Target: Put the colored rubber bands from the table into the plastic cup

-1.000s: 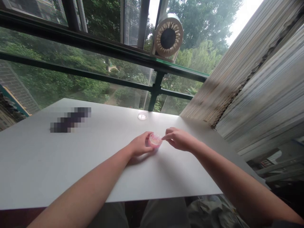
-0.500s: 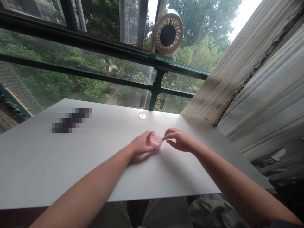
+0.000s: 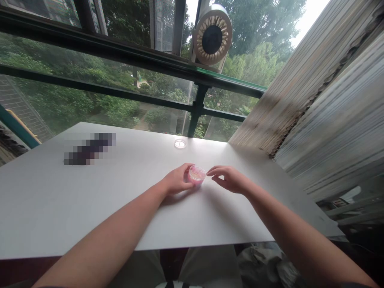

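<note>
A small clear round tub with pink contents stands on the white table; it has no lid on, and what the pink stuff is I cannot make out. My left hand is wrapped round the tub's left side, thumb at the near side and fingers behind. Just right of the rim is my right hand, its fingers bent and its thumb apart from them. Nothing shows between those fingers, and whether a fingertip touches the rim I cannot tell. Beyond the tub lies a clear round lid.
At the table's left is a dark, pixelated long object. A round fan-like device stands on the window ledge at the back. Striped curtains hang along the right side, reaching the table's far right edge.
My right hand has drawn back slightly to the right from the tub's rim. My left hand keeps its hold on the tub. The view has shifted a little.
</note>
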The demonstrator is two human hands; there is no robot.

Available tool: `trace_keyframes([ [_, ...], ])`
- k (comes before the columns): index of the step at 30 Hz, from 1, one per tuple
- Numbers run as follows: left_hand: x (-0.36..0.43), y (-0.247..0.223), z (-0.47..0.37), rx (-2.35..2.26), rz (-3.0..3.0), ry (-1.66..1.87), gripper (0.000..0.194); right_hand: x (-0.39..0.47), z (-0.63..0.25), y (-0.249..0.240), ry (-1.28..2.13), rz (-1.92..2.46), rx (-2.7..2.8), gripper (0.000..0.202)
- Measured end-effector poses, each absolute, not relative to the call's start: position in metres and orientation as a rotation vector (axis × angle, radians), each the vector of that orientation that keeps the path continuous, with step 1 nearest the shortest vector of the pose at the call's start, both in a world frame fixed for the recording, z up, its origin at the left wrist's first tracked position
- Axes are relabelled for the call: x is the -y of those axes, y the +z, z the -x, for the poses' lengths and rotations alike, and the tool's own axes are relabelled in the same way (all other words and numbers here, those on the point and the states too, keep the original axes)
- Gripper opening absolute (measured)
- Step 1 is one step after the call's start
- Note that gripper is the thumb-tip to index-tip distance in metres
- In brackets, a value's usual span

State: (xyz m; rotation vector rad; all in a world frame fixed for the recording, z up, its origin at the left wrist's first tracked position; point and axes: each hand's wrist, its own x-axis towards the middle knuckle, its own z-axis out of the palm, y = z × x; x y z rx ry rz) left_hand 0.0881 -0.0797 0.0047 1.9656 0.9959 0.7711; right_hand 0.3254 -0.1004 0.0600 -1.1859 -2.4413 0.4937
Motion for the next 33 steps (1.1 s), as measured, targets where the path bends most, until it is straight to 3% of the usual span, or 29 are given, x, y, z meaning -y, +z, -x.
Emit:
trace_keyframes([
  [6, 0.079, 0.004, -0.089, -0.976, -1.973, 0.779, 0.066, 0.098, -0.321, 0.057, 0.542, 1.216, 2.328, 0.022],
  [13, 0.077, 0.005, -0.087, -1.022, -2.002, 0.805, 0.069, 0.090, -0.336, 0.035, 0.237, 1.570, 2.467, 0.020],
  [33, 0.075, 0.008, -0.083, -1.117, -2.068, 0.801, 0.069, 0.077, -0.314, 0.022, 0.097, 1.023, 2.742, 0.016],
])
